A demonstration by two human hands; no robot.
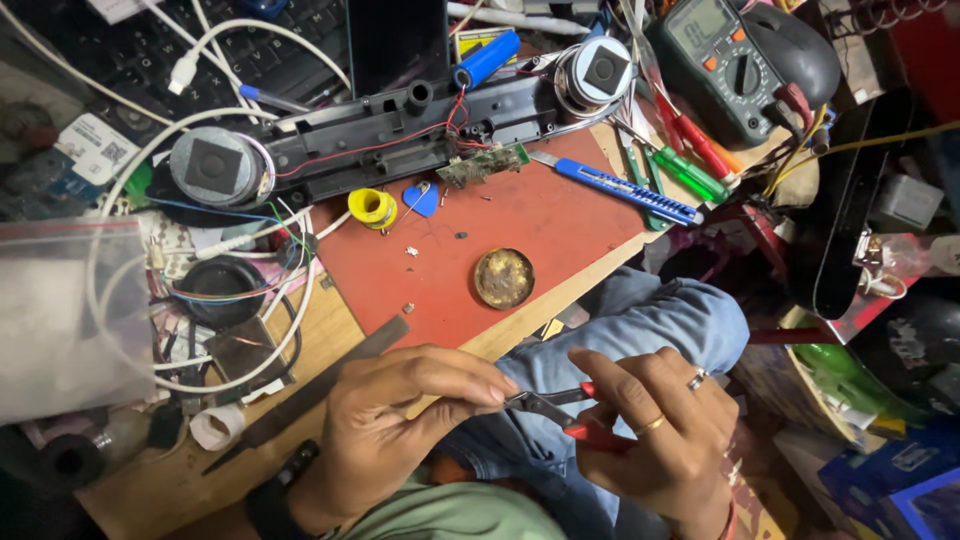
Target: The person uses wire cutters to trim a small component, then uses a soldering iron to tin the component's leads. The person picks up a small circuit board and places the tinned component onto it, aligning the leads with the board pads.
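My right hand [665,430] grips small pliers with red handles [565,408] over my lap. My left hand [405,415] pinches something tiny at the pliers' jaws; what it is cannot be made out. Both hands hover below the front edge of a red work mat [520,225]. On the mat lies a long black speaker housing [400,135] with a round driver at each end, red wires and a small green circuit board [480,165].
A round brass tin [503,277], a yellow solder spool [372,208] and a blue pick [422,200] lie on the mat. A blue utility knife [625,192], green and red screwdrivers [690,160], a multimeter [725,60] and a dark flat file [320,390] surround it. White cables clutter the left.
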